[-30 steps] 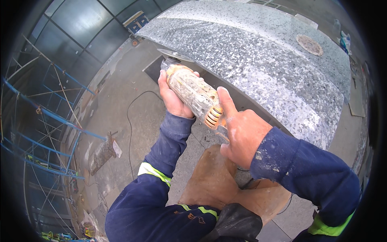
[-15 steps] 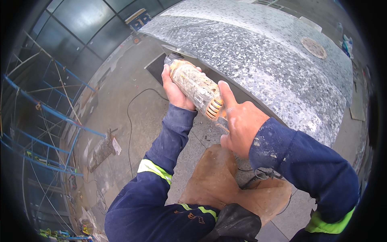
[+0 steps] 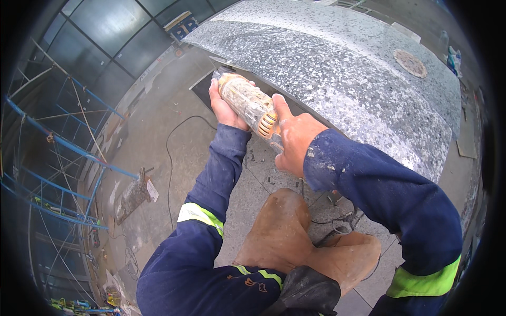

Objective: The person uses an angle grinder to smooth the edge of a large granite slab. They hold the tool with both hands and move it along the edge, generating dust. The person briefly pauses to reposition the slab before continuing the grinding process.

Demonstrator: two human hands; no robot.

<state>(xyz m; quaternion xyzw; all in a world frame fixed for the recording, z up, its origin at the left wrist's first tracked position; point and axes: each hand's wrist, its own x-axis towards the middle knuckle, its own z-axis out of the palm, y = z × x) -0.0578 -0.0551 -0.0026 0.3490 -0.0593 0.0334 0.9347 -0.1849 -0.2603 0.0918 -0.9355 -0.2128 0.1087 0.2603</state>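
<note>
A dust-caked orange angle grinder (image 3: pixel 245 100) is tilted along the near edge of a speckled grey stone slab (image 3: pixel 348 89). My left hand (image 3: pixel 225 109) is closed around its front end from the left and below, fingertips showing on the far side. My right hand (image 3: pixel 299 139) grips the rear end, index finger lying along the body beside the orange vents. The grinder's head is at the slab's edge at the upper left; its disc is mostly hidden, and whether it touches the stone I cannot tell.
Blue scaffold frames (image 3: pixel 63 152) stand at the left before dark panelled walls. A dark cord (image 3: pixel 167 142) runs over the paved floor. A round speckled piece (image 3: pixel 410 63) lies on the slab. A blue-and-white cart (image 3: pixel 179 26) stands at the back, and my bent knees are below.
Both hands and the grinder have moved up, toward the slab's far left end; my right hand has shifted up and left. Both keep their grip.
</note>
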